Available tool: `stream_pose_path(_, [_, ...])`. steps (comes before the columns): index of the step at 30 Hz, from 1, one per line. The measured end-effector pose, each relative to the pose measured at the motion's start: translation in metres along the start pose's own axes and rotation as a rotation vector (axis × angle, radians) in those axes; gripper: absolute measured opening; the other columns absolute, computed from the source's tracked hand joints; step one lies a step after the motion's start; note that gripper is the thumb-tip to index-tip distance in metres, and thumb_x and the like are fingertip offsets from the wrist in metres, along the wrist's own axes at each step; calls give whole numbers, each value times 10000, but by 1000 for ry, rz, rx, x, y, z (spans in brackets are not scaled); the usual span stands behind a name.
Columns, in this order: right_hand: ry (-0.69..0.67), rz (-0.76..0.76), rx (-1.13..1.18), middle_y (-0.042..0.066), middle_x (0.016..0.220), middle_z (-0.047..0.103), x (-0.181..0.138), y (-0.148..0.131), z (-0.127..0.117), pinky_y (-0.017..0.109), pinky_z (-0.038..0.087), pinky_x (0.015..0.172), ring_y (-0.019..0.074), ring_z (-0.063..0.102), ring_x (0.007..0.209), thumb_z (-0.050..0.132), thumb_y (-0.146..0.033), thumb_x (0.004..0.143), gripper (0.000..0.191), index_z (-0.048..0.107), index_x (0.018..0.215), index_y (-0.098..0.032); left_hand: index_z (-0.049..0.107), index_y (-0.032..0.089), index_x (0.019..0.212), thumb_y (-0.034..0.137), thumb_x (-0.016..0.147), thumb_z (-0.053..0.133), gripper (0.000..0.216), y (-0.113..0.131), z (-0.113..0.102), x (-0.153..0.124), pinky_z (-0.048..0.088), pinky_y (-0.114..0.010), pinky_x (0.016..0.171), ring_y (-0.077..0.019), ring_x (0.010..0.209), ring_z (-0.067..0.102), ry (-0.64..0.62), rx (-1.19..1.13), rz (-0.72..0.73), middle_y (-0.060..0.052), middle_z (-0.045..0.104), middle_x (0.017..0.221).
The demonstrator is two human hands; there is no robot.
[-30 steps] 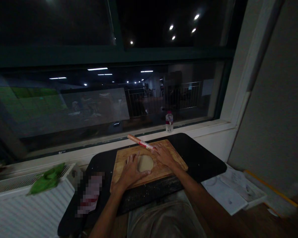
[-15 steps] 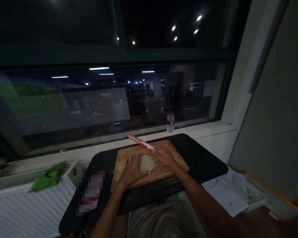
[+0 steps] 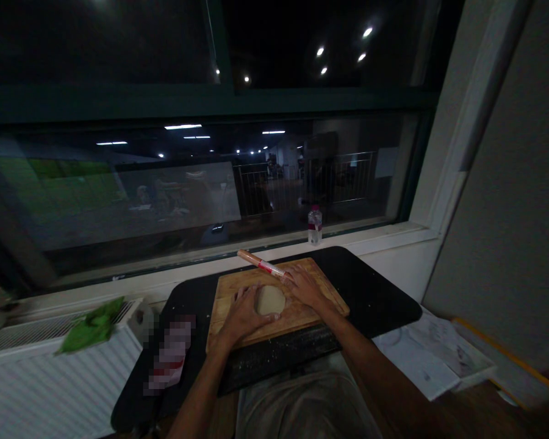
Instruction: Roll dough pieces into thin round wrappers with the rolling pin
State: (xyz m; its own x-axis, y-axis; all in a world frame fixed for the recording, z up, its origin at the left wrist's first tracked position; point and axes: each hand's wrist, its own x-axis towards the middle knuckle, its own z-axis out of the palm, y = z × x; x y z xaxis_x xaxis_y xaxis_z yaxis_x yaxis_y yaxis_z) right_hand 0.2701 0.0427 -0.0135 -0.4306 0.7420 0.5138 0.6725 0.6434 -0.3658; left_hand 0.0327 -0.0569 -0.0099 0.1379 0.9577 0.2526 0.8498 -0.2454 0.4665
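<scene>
A pale round lump of dough [image 3: 269, 300] lies on a wooden cutting board [image 3: 324, 296] set on a black table [image 3: 375, 299]. My left hand [image 3: 242, 314] lies flat on the board with its fingers spread against the dough's left edge. On the dough's right side rests my right hand [image 3: 304, 285], fingers stretched out and touching it. A wooden rolling pin with a red band [image 3: 260, 263] lies at the board's far edge, just beyond my right fingertips.
A small water bottle [image 3: 315, 225] stands on the window sill behind the table. A blurred red and white packet [image 3: 171, 356] lies on the table's left part. Green cloth [image 3: 91, 326] sits on the white radiator at left. Papers [image 3: 434, 353] lie at right.
Both hands have stayed against the dough, with the left fingers closing slightly in on its edge. The dough looks a little smaller and rounder than a second ago.
</scene>
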Motion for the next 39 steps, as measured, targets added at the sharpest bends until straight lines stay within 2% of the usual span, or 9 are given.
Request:
stream_pose_path(7, [-3,7,-6,123,1305,743,0,1,1,418,453,1161,271,636,1277,506,-375,1141,324,725,1292,-191,531,188,1545,705,772,799,967,2,0,0,371,-509,1240,-388,1451,515,10,-22,-6,-168,616,1533])
stream_pose_path(15, [8,-4,-25,130,1340,744,0,0,0,449,438,1192,288,628,1319,484,-369,1146,344,741,1299,-199,432,225,1643,718,822,752,1010,4,-2,-2,292,-548,1289,-393,1539,434,-23,13,42,-159,551,1633])
stream_pose_path(22, [-10,-2,-18,115,1279,758,0,-1,-1,424,448,1172,271,650,1261,497,-359,1143,321,744,1289,-215,448,216,1638,728,834,727,992,0,2,1,298,-550,1293,-397,1540,440,-30,16,38,-158,548,1637])
stream_pose_path(28, [2,16,-13,128,1329,748,0,-1,0,443,447,1181,289,648,1284,506,-393,1141,333,740,1293,-211,390,173,1671,800,802,724,1122,-2,4,3,303,-556,1293,-422,1572,403,-37,33,21,-214,477,1673])
stream_pose_path(32, [-6,-2,-26,116,1296,763,0,0,1,449,434,1194,288,636,1306,502,-363,1139,313,739,1284,-218,413,203,1655,806,798,722,1092,-3,4,3,298,-584,1290,-437,1576,394,-44,36,21,-198,503,1653])
stream_pose_path(39, [-3,-8,-18,117,1288,751,1,-1,-1,427,456,1152,278,646,1259,519,-380,1136,301,745,1247,-215,427,212,1641,788,805,731,1060,-3,4,4,328,-549,1276,-412,1522,452,-27,14,46,-174,533,1629])
